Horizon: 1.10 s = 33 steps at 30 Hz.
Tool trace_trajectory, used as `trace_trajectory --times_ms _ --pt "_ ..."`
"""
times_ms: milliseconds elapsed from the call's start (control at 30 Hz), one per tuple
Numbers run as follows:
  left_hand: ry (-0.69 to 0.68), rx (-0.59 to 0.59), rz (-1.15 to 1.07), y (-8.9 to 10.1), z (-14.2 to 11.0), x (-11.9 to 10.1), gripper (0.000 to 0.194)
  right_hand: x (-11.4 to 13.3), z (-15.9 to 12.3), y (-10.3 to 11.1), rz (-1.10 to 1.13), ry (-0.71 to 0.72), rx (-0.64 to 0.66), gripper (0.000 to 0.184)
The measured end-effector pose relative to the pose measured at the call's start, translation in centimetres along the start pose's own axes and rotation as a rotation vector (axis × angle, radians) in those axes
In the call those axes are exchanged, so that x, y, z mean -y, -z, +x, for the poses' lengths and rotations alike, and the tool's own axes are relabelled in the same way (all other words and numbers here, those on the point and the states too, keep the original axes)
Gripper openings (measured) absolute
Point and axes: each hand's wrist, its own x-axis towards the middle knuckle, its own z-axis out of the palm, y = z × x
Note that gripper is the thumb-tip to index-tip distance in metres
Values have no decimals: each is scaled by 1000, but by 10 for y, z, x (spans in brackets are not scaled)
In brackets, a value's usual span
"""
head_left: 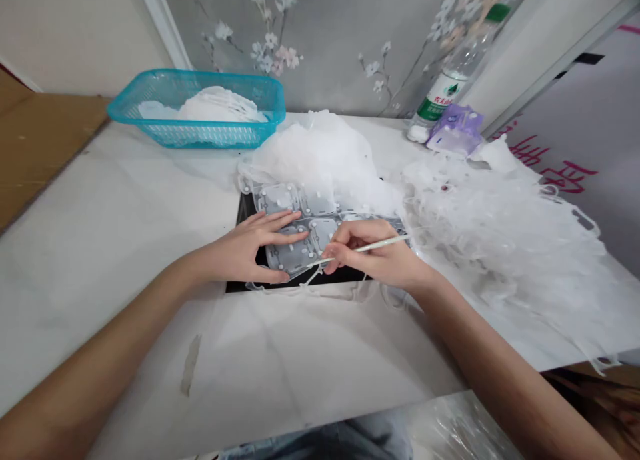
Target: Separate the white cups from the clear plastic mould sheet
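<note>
Two hands over one translucent sheet [295, 237] of moulded square cells, near the middle of the white table [125, 213]. I log the sheet as lying on a black mat [245, 210], its far part tucked under a heap of white film [320, 157].

Left hand [250, 250]: fingers spread and laid flat on the sheet's left cells, thumb along the near edge of the sheet. It presses, grips nothing.

Right hand [373, 250]: fingers curled closed around a thin white stick [373, 247], held like a pen. The stick's tip touches the sheet at its near edge, just beside the left fingertips; its other end points toward the table's right edge. I cannot tell what the tip is made of.

Surroundings:
- Loose white trimmings [505, 247], a large tangled pile, cover the right side of the table and hang over its right edge.
- Turquoise basket [150, 123] at the far left corner, holding white moulded pieces [215, 103].
- Clear bottle [445, 87] with a green label at the far edge, leaning toward the right; a purple packet [455, 130] just beside it.
- A grey smear [190, 363] on the table toward the near edge, well apart from the hands.
</note>
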Motion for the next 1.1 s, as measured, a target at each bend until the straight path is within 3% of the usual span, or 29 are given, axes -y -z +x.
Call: trace_trajectory --times_ms 167,400,600,733,967,1100 --pt "11 2 2 0 1 -1 71 -3 1 10 25 -60 -65 20" --pt "6 4 2 -1 0 1 70 -12 7 -2 277 -117 -69 28" --pt "-2 0 -2 -1 0 0 71 -5 6 3 190 -96 -105 27" --pt "6 1 4 -1 0 0 71 -3 5 3 264 -103 -153 28" --pt "-16 -24 40 -4 0 3 72 -9 8 -15 296 -95 -49 32" --pt "-13 -22 38 -5 0 3 71 -9 6 -14 229 -61 -46 29"
